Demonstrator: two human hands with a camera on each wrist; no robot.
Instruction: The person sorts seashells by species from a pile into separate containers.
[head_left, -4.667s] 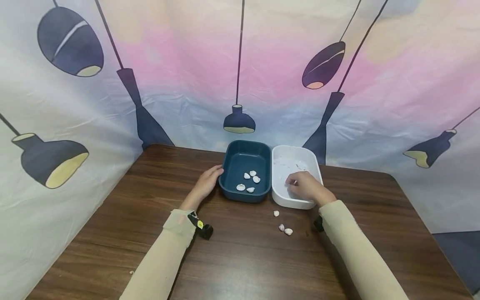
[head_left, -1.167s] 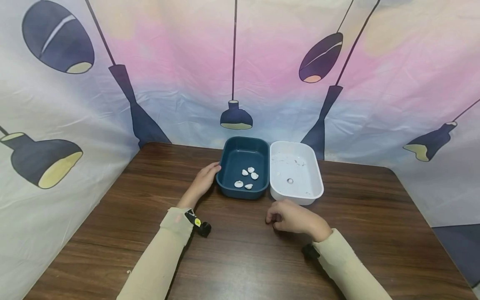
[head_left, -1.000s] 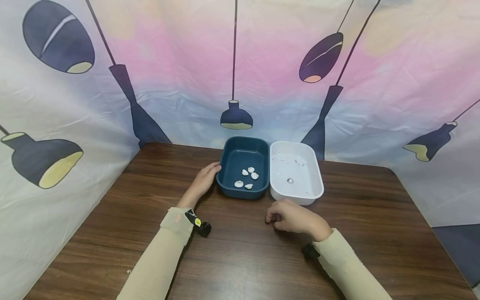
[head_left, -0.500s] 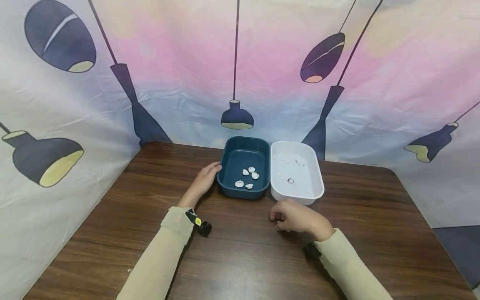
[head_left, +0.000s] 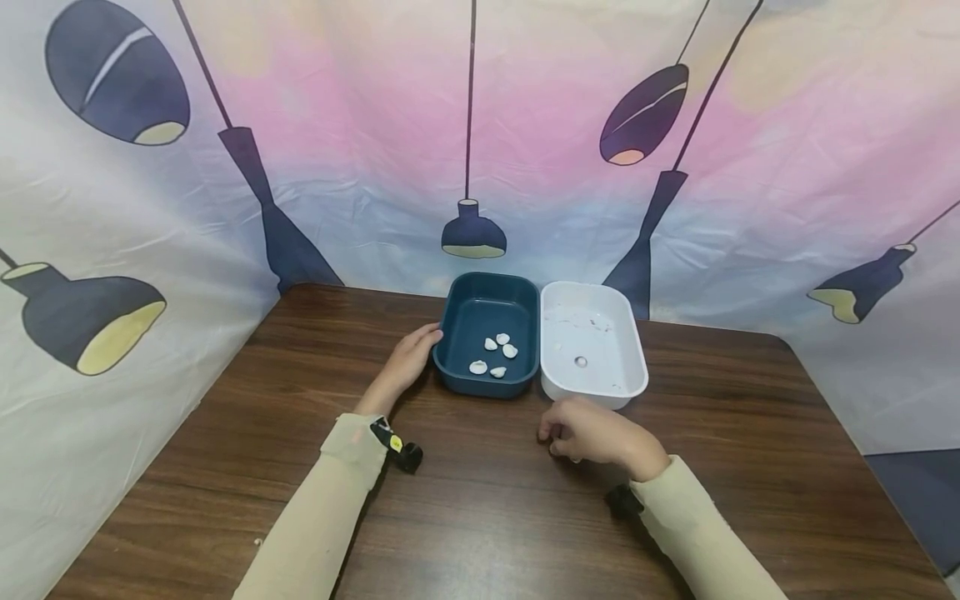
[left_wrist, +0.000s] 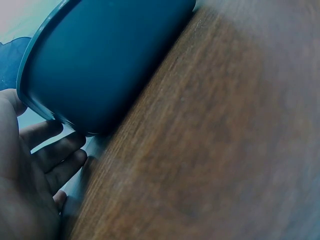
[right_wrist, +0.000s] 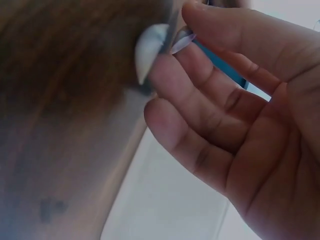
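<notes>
In the head view my left hand [head_left: 408, 357] rests on the left side of a dark teal tray [head_left: 447, 377]. Its fingers are loosely extended, with fingertips at the tray's outer wall in the left wrist view. Several white seashells [head_left: 510, 352] lie inside this tray. Just in front of a white tray [head_left: 636, 375], my right hand [head_left: 600, 433] is low over the table. There, thumb and curled fingers meet around a small purplish seashell [right_wrist: 183, 44], most of it hidden by them. A white seashell [right_wrist: 150, 52] lies on the table beside the fingertips.
The white tray stands against the teal tray's right side, holding a small round clear piece [head_left: 581, 362] and some specks. A printed cloth [head_left: 360, 167] hangs behind the brown wooden table [head_left: 465, 517]. A tiny pale bit [head_left: 258, 542] lies at front left.
My right hand has come out of the white tray to the seashells on the table in front, then shifted slightly right. My left hand has stayed at the teal tray.
</notes>
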